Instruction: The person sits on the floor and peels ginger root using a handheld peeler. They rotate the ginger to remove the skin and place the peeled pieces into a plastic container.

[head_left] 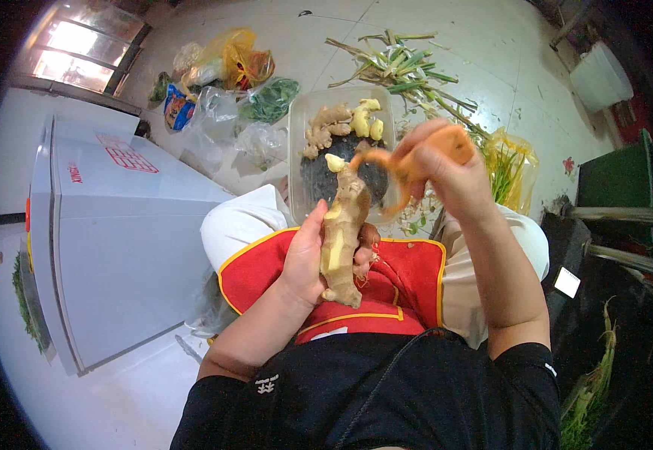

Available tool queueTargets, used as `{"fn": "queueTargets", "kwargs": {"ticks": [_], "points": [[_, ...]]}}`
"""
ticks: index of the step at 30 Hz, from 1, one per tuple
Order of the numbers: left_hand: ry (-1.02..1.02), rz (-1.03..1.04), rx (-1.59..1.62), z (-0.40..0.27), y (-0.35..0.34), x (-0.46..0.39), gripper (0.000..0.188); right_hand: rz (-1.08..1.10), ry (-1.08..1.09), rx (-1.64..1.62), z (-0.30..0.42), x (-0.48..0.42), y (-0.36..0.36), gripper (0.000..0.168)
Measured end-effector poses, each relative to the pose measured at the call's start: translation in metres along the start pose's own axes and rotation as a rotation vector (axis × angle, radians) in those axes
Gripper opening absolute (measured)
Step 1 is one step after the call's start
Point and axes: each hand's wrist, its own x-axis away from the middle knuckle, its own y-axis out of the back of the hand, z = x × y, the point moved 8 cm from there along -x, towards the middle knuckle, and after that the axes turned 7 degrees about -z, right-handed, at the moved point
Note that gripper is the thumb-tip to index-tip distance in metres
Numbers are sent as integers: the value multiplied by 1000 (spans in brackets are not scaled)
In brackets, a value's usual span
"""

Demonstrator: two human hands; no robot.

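My left hand [304,259] holds a large ginger root [340,242] upright over my lap, with pale peeled patches on its side and a pale knob at its top. In my right hand [444,174] is an orange peeler [450,147], partly blurred, its far end close to the upper part of the root. Beyond, a clear plastic tub [298,208] holds unpeeled ginger [326,126] and peeled yellow ginger [363,121] at its far side, above a dark surface. My fingers hide part of the root and of the peeler's handle.
Green onions [411,67] and trimmings lie on the tiled floor beyond the tub. Plastic bags of vegetables [270,101] are at the far left, a yellow bag of greens [509,169] at right. A white appliance [135,236] stands left; a white bucket [602,76] is far right.
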Motion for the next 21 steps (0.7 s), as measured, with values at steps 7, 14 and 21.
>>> {"fn": "queueTargets", "kwargs": {"ticks": [7,14,21], "points": [[69,-179,-79,2,14,9,58,336,-107,158,-21,6,-34,15],[107,-38,-145,5,2,30,51,-39,97,157,7,-34,19,16],[20,-175,-304,-1,13,35,51,376,-89,192,-5,6,-40,15]]}}
